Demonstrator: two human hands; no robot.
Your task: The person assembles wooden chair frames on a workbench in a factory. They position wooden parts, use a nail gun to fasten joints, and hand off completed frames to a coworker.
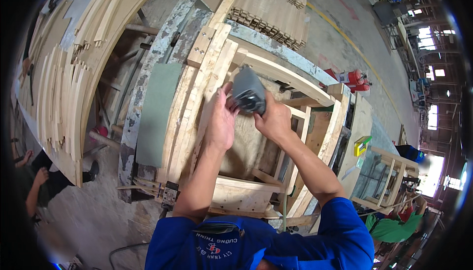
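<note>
Both hands grip a small grey power tool (248, 91) held over a curved wooden frame (290, 80) on a workbench. My left hand (221, 119) wraps the tool's left side, fingers curled near its base. The tool's right side and handle sit in my right hand (272, 119). Long pale wooden slats (197, 107) lie just left of the hands, clamped in a jig. The tool's working face is hidden by its body and my fingers.
Stacks of curved wooden slats (64, 97) fill the left. A pile of slatted panels (276, 9) lies at the back. A red fire extinguisher (352, 79) lies on the floor at right. One person crouches at lower left (37, 181), another in green at lower right (394, 228).
</note>
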